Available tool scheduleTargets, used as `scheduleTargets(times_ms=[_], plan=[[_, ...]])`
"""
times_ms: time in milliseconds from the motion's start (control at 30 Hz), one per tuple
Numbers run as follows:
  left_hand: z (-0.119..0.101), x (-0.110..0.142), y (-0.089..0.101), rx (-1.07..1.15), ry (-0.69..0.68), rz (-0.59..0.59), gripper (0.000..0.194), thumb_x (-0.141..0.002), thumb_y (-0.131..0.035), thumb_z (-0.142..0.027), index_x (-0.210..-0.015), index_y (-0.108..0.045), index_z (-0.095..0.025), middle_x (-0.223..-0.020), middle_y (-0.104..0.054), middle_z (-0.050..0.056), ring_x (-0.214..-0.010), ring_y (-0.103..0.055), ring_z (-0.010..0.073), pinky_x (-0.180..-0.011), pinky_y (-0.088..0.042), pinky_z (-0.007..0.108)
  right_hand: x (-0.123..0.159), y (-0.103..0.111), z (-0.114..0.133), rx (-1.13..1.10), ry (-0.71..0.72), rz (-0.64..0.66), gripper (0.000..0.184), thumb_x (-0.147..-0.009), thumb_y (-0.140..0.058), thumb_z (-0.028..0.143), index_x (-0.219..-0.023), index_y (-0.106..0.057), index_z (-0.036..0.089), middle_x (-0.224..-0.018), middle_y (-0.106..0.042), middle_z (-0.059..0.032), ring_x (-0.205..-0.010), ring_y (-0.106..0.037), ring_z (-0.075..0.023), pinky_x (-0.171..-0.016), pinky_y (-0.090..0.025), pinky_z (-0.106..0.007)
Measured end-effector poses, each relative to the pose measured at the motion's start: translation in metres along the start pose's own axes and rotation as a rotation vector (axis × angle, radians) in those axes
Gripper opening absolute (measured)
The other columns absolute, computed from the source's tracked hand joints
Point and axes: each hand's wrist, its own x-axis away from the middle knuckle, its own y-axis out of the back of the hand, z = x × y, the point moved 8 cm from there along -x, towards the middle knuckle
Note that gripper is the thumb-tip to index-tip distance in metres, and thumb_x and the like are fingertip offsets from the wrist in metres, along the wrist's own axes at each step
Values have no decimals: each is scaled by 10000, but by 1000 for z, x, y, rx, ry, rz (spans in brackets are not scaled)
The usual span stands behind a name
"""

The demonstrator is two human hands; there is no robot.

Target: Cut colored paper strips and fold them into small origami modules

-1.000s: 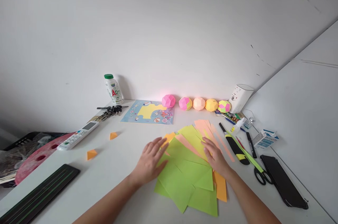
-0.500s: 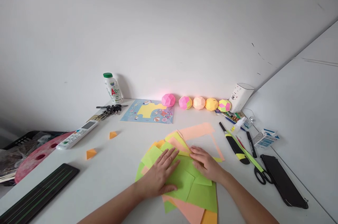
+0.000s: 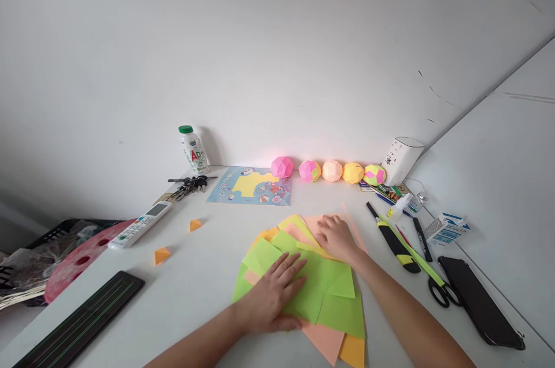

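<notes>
A fanned pile of green, peach, yellow and orange paper sheets (image 3: 338, 313) lies in front of me on the white table. My left hand (image 3: 275, 295) rests flat on the green sheets with its fingers stretched out, holding nothing. At the far right of the pile, my right hand (image 3: 336, 236) lies over a peach paper (image 3: 309, 221), fingers loosely bent and somewhat apart. Its thumb is hidden. A thin peach strip (image 3: 353, 226) sticks out beyond that hand.
Several faceted paper balls (image 3: 332, 170) line the wall beside a blue card (image 3: 217, 193). At right lie a utility knife (image 3: 396, 245), scissors (image 3: 440, 293) and a black phone (image 3: 479, 301). At left are two orange folded pieces (image 3: 162, 256), a remote (image 3: 141, 224) and a bottle (image 3: 193, 151).
My right hand has moved away from me, off the green sheets onto the peach paper. The peach paper has shifted toward the pile. My left hand stays on the green sheets.
</notes>
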Motion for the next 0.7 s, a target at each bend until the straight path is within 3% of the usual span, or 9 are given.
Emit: scheduleTargets(times_ms=[67, 133, 233, 333, 400, 533, 700], plan=[[4, 1, 1, -16, 18, -16, 760, -771, -487, -601, -1374, -282, -186, -1456, -257, 187, -1350, -152, 376, -1063, -172, 584, 12, 1, 25, -30, 62, 39, 213, -861, -480, 299, -917, -662, 204, -951, -644, -78, -942, -532, -231, -805, -442, -358], [5, 1, 1, -19, 23, -16, 742, -770, -484, -607, -1353, -320, -179, -1453, -260, 189, -1349, -155, 376, -1062, -179, 584, 22, 5, 34, -126, 113, 83, 254, -901, -417, 253, -847, -663, 221, -862, -645, -40, -868, -547, -183, -768, -450, -304], [4, 2, 1, -16, 18, -19, 712, -778, -475, -604, -1336, -347, -180, -1454, -260, 186, -1347, -166, 370, -1060, -187, 586, 27, 21, 7, -214, -39, 16, 178, -864, -487, 222, -935, -648, 197, -986, -616, -70, -981, -518, -213, -854, -423, -350], [6, 2, 0, 5, 30, -38, 721, -774, -487, -599, -1343, -345, -179, -1452, -261, 187, -1340, -185, 374, -1056, -211, 580, 31, 21, -16, -229, -91, 57, 360, -676, -723, 294, -1001, -626, 175, -1052, -584, -93, -1003, -519, -245, -839, -445, -356], [9, 3, -1, 30, 57, -50, 741, -762, -500, -606, -1346, -346, -176, -1448, -268, 190, -1327, -219, 379, -1046, -251, 568, 38, 16, -24, -227, -122, 90, 356, -620, -763, 281, -934, -633, 172, -982, -594, -80, -956, -541, -237, -791, -465, -337], [15, 3, -3, 48, 93, -37, 771, -747, -493, -634, -1351, -344, -180, -1429, -315, 182, -1308, -270, 372, -1035, -286, 557, 55, 8, -24, -210, -190, 109, 68, -717, -664, 209, -755, -620, 173, -794, -609, -34, -803, -579, -186, -681, -464, -277], [15, 3, -5, 5, 117, 24, 772, -756, -450, -658, -1336, -370, -155, -1424, -324, 186, -1327, -238, 361, -1042, -281, 552, 65, 12, -25, -147, -247, 85, 72, -764, -589, 182, -694, -600, 194, -725, -613, 4, -732, -578, -143, -625, -425, -218]])
